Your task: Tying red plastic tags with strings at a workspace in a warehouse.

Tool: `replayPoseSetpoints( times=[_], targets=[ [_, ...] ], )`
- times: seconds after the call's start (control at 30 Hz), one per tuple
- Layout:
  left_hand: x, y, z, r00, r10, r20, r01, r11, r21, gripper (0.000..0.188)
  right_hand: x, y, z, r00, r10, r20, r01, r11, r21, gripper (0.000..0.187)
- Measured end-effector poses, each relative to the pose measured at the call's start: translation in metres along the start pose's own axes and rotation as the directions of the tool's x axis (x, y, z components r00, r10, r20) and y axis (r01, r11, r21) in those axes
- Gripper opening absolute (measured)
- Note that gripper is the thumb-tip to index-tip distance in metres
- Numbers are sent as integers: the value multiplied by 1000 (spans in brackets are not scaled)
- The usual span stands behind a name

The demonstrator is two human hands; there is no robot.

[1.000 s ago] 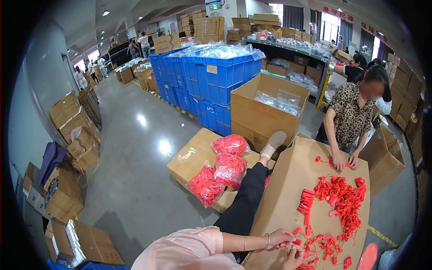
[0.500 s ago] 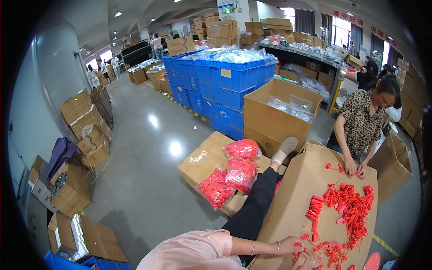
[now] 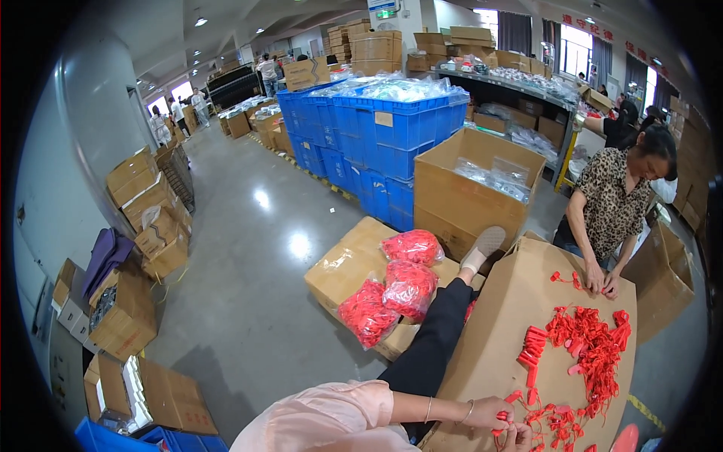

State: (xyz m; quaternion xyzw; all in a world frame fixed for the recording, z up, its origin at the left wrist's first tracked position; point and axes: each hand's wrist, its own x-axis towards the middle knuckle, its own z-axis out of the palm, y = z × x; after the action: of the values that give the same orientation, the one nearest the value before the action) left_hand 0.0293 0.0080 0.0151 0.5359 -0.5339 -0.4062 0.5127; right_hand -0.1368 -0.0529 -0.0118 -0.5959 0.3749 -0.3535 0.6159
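Observation:
Low at the right of the head view, my left hand (image 3: pixel 488 412) is closed on a small red corded piece (image 3: pixel 502 416). Just below it my right hand (image 3: pixel 517 438) is pinched close to that piece; what lies between its fingertips is too small to make out. Both are above a large cardboard box (image 3: pixel 482 331) that serves as a worktop. Beside my hands lie loose red corded pieces (image 3: pixel 561 422). Farther up are a neat row of red pieces (image 3: pixel 533 343) and a tangled red heap (image 3: pixel 595 350).
Across the box a co-worker (image 3: pixel 614 192) handles red pieces. My outstretched leg (image 3: pixel 429 331) rests beside bagged red pieces (image 3: pixel 410 290) on a low carton (image 3: pixel 346 260). Behind stand an open carton (image 3: pixel 467 181) and stacked blue crates (image 3: pixel 388 143). More cartons (image 3: pixel 124 316) line the left wall.
My two hands remain close together at the red piece, with the right fingers shifted slightly. The co-worker's hands have moved a little over their pieces. The whole view has shifted slightly.

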Motion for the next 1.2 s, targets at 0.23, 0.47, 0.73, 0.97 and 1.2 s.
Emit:
replayPoseSetpoints(
  times=[0.23, 0.47, 0.73, 0.97, 1.2],
  targets=[
    [-1, -5, -13, 990, -96, 103, 105, 990, -93, 13, -5, -40, 23, 1000, 11, 28, -12, 999, 38, 8],
    [5, -29, 0, 980, -122, 157, 123, 992, -2, 13, -6, -9, 9, 992, -125, 33, 128, 986, -108, 11],
    [-4, -5, 5, 979, -203, -24, 204, 970, 134, 16, -14, -31, 17, 987, -149, 60, 159, 960, -231, 7],
    [-2, -11, -2, 984, -171, 48, 172, 985, -15, 13, -11, -20, 10, 992, -92, 88, 98, 993, -66, 18],
    [0, 1, -9, 838, -488, 245, 542, 794, -274, 11, -14, -15, 13, 996, -58, 69, 62, 996, -61, 15]
  ],
)
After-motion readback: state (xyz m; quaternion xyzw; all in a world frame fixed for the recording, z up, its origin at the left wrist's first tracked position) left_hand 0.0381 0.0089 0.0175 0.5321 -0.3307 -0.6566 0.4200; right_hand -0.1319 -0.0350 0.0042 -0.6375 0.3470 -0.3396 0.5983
